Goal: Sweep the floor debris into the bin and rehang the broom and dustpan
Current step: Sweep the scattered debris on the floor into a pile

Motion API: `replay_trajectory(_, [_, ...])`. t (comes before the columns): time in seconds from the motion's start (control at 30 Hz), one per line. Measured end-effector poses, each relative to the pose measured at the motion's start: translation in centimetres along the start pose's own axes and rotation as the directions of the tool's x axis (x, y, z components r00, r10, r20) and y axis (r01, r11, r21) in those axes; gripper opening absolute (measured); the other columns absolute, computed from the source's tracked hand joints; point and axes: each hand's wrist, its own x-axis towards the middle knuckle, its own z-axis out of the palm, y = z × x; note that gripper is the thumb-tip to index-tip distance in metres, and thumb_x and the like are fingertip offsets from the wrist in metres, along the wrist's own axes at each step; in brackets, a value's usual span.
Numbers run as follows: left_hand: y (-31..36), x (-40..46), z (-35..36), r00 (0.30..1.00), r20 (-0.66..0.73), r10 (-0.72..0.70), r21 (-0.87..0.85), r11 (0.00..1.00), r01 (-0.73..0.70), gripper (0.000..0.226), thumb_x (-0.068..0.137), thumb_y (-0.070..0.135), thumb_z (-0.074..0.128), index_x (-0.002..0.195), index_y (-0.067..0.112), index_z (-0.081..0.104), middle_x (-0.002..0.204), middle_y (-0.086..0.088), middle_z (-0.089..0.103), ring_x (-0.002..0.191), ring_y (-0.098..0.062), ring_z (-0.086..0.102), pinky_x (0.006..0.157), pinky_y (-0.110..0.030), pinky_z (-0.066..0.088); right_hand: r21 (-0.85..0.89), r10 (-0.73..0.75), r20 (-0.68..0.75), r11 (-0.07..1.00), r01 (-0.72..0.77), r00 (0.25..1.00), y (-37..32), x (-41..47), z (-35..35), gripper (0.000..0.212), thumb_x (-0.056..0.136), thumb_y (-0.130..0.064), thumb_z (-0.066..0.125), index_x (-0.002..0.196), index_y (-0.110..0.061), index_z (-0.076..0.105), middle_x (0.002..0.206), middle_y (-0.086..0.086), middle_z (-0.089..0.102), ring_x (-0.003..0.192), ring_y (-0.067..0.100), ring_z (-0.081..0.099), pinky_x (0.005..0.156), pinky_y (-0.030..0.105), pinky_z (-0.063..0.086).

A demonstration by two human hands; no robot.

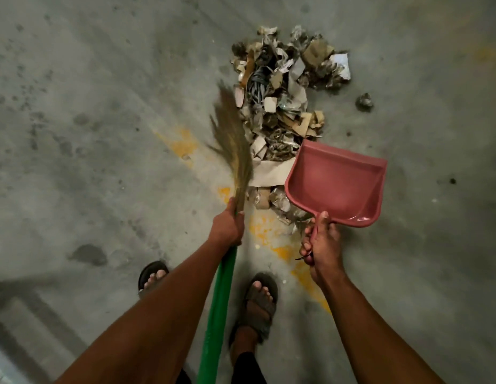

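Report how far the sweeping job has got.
Done: the debris is already gathered into one pile on the floor. In hand: the left hand grips the broom beside the pile, and the right hand holds the dustpan, which is empty. Left: loading the pan, binning, rehanging both tools; one stray scrap lies apart.

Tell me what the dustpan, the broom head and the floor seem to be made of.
Dustpan: likely moulded plastic, smooth pink with soft sheen.
Broom head: apparently dried grass or similar fibre, tan, wispy strands.
Floor: looks like bare concrete, matte grey, stained.
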Motion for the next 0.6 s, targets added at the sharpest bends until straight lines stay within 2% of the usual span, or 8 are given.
replay_trajectory(0.07, [1.6,-0.8,0.9,0.995,-0.013,0.102,-0.078,0.992,-0.103,0.061,0.108,0.037,0.048,0.164,0.033,0.025,0.096,-0.013,0.068,0.067,-0.026,0.069,0.054,-0.037,0.063,0.011,0.005,-0.016,1.0,-0.005,1.0,-0.5,-0.4,-0.6,0.043,0.11,-0.053,0.039,0.1,-0.013,0.049,0.063,0.001,0.048,0.036,0.011,0.036,0.035,0.016,0.027])
replay_trajectory(0.13, [3.0,-1.4,1.6,0.983,-0.04,0.178,-0.068,0.981,-0.18,0.062,0.108,0.039,0.046,0.165,0.033,0.022,0.088,-0.008,0.066,0.068,-0.027,0.069,0.06,-0.042,0.064,0.022,0.01,-0.033,1.0,-0.009,0.999,-1.3,-0.7,-1.0,0.039,0.111,-0.051,0.039,0.095,-0.017,0.049,0.061,-0.003,0.052,0.036,0.011,0.037,0.035,0.017,0.027])
replay_trajectory(0.23, [4.4,-1.7,1.6,0.972,-0.085,0.219,0.022,0.976,-0.218,0.064,0.106,0.045,0.044,0.165,0.035,0.02,0.095,-0.008,0.067,0.081,-0.03,0.07,0.073,-0.05,0.064,0.045,0.018,-0.055,0.999,-0.016,0.998,-2.7,-0.9,-1.4,0.038,0.111,-0.051,0.039,0.094,-0.019,0.049,0.06,-0.003,0.051,0.037,0.012,0.038,0.035,0.016,0.026])
replay_trajectory(0.37, [5.7,-2.3,0.5,0.942,-0.145,0.304,0.098,0.951,-0.292,0.066,0.103,0.054,0.04,0.163,0.042,0.014,0.1,-0.005,0.062,0.084,-0.029,0.068,0.072,-0.051,0.063,0.065,0.022,-0.085,0.998,-0.017,0.996,-4.5,-0.9,-2.0,0.041,0.11,-0.053,0.039,0.09,-0.02,0.051,0.057,-0.003,0.05,0.036,0.012,0.039,0.037,0.016,0.025])
replay_trajectory(0.47, [6.1,-2.4,-0.8,0.93,-0.122,0.347,0.136,0.934,-0.331,0.068,0.099,0.063,0.035,0.161,0.049,0.011,0.099,-0.004,0.062,0.082,-0.029,0.068,0.073,-0.052,0.062,0.1,0.019,-0.106,0.995,-0.009,0.994,-5.6,-0.8,-2.7,0.042,0.11,-0.054,0.039,0.089,-0.019,0.051,0.057,-0.002,0.05,0.035,0.012,0.039,0.039,0.016,0.025])
replay_trajectory(0.6, [6.3,-3.0,-1.8,0.862,-0.046,0.504,0.289,0.833,-0.471,0.065,0.108,0.045,0.045,0.166,0.037,0.018,0.108,-0.006,0.064,0.09,-0.024,0.063,0.082,-0.042,0.055,0.171,0.027,-0.171,0.985,0.003,0.985,-6.1,-0.5,-4.0,0.039,0.11,-0.052,0.038,0.094,-0.019,0.052,0.065,-0.002,0.052,0.036,0.011,0.039,0.041,0.017,0.026])
